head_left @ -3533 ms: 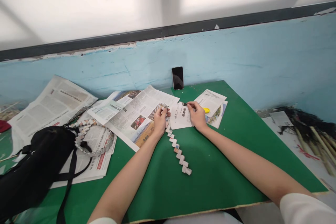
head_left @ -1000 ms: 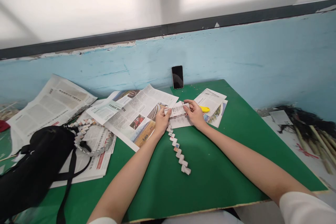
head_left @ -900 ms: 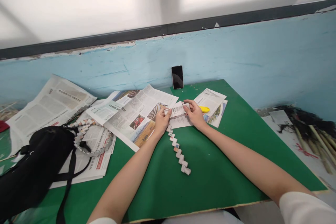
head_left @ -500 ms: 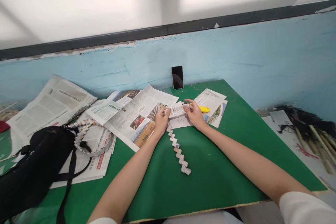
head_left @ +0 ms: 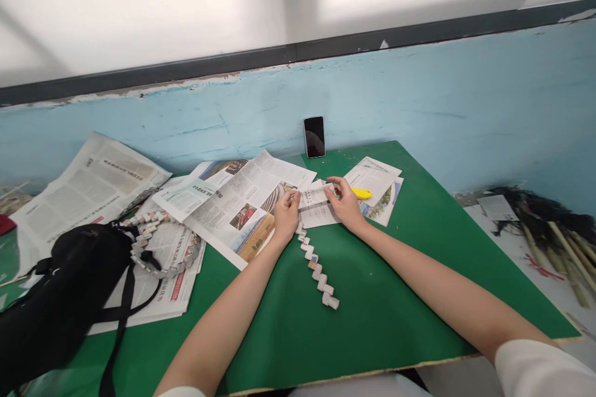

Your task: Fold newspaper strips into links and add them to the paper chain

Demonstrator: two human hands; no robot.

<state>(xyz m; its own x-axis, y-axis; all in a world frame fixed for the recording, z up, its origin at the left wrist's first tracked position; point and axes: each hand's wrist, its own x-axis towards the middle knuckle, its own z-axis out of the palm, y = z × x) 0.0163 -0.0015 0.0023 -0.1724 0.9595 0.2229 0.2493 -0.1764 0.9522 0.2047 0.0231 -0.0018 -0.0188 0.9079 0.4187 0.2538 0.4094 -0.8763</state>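
My left hand (head_left: 285,217) and my right hand (head_left: 345,203) each pinch one end of a narrow strip of newspaper (head_left: 315,197), held just above a small printed sheet (head_left: 321,216) on the green table (head_left: 382,298). A zigzag chain of folded paper links (head_left: 318,272) runs from under my left hand toward me. A yellow utility knife (head_left: 361,193) lies just behind my right hand.
Open newspapers (head_left: 233,198) cover the table's left half, with a second coiled paper chain (head_left: 158,248) and a black bag (head_left: 60,298) on them. A phone (head_left: 314,136) leans on the blue wall. More cut sheets (head_left: 379,180) lie at the right; sticks (head_left: 559,242) lie beyond the table.
Earlier my left hand held the chain's end and my right hand rested on the sheet. Both hands have since taken up the paper strip and narrowed it between them.
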